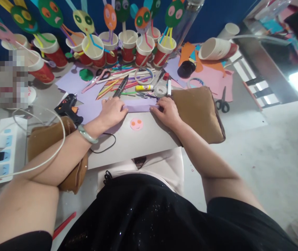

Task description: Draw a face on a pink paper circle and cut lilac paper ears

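Note:
A folded strip of purple paper (140, 106) lies flat at the middle of the table, its ends under my two hands. My left hand (113, 111) grips the strip's left end, thumb at the near edge and fingers behind. At the right end, my right hand (166, 111) pinches the paper in the same way. Just below the strip rests a small pink paper face (136, 124) with orange eyes and a drawn mouth. A black marker (121, 86) points up beyond my left hand. Left of that hand stands a black glue gun (67, 106).
Red-and-white paper cups (143, 52) with paper-face figures line the back. Coloured sticks, a yellow glue stick (144, 88) and a tape roll (160, 91) lie before them. A brown cushion (197, 114) sits right, beside black scissors (223, 103). A white cable (63, 122) crosses above my left arm.

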Demonstrator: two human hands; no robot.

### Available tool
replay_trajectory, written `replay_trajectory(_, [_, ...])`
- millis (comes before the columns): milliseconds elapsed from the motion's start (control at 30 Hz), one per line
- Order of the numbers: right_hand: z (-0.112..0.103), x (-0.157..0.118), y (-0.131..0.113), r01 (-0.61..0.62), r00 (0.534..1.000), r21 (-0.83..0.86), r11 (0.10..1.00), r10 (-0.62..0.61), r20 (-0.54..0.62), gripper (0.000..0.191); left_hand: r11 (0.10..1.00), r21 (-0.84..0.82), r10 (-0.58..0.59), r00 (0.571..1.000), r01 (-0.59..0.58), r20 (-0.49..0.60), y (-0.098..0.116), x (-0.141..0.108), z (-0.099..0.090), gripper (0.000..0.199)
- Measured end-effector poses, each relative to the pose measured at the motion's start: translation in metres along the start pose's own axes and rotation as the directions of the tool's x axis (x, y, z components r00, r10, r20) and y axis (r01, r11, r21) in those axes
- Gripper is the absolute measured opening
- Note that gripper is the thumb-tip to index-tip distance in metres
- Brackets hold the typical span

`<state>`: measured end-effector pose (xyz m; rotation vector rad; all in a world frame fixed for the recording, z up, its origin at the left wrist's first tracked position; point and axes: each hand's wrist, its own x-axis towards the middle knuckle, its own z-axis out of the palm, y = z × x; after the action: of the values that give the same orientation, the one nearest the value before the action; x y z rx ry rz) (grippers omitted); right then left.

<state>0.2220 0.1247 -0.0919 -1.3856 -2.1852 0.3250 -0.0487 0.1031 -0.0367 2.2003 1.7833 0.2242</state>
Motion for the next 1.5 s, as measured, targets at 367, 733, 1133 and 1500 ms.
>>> replay_trajectory(367, [-0.0013, -0.005, 0.0015, -0.031, 0.999, -0.057, 0.998, 0.028, -0.042, 0.029, 0.999, 0.029, -0.022, 1.0, 0.022, -0.008, 0.0008, 0.0005, -0.0046, 0.031])
replay_trajectory(733, [0.0014, -0.0026, 0.0055, -0.079, 0.996, -0.031, 0.996, 0.078, -0.035, 0.028, 0.999, -0.006, -0.044, 0.999, 0.044, -0.008, 0.0007, 0.0015, -0.0049, 0.035])
replay_trajectory(1133, [0.004, -0.0038, 0.0063, -0.068, 0.996, -0.078, 0.995, 0.064, -0.054, 0.031, 0.996, -0.011, -0.083, 0.996, 0.083, 0.044, 0.0015, 0.0014, -0.0091, 0.035])
replay_trajectory(1500, [0.0036, -0.0047, 0.002, -0.109, 0.994, -0.068, 0.992, 0.107, -0.03, 0.029, 0.998, -0.004, -0.069, 0.998, 0.069, 0.006, 0.0019, -0.0004, -0.0066, 0.031])
